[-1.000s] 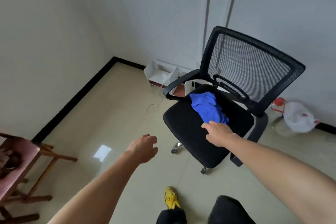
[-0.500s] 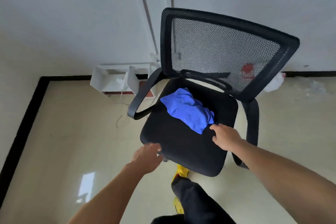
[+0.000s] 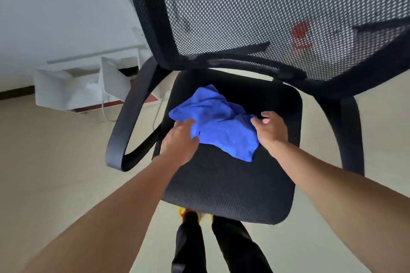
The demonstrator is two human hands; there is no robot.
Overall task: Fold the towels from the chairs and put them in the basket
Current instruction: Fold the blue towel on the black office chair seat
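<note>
Leftmost, a white shelf unit (image 3: 73, 88) sits on the pale floor (image 3: 44, 162) against the wall, and a thin cable (image 3: 103, 108) trails past it. Next comes the curved left armrest (image 3: 124, 131) of a black office chair (image 3: 328, 86), hanging beside the seat (image 3: 230, 188). The person's left hand (image 3: 180, 139) reaches over the seat's left side. Its fingers (image 3: 185, 123) are held together and bent onto the left edge of the blue towel (image 3: 219, 126), with the thumb pressed into the cloth below them. The towel lies crumpled on the rear half of the seat, below the mesh backrest (image 3: 266, 17). The right hand (image 3: 271, 131) grips the towel's right edge, its fingers (image 3: 267, 115) curled and pinching a fold against the thumb. Further right, a red shape (image 3: 300, 33) shows through the mesh, too blurred to name. Below the seat's front edge stand legs in black trousers (image 3: 221, 246) and yellow shoes (image 3: 182, 213).
</note>
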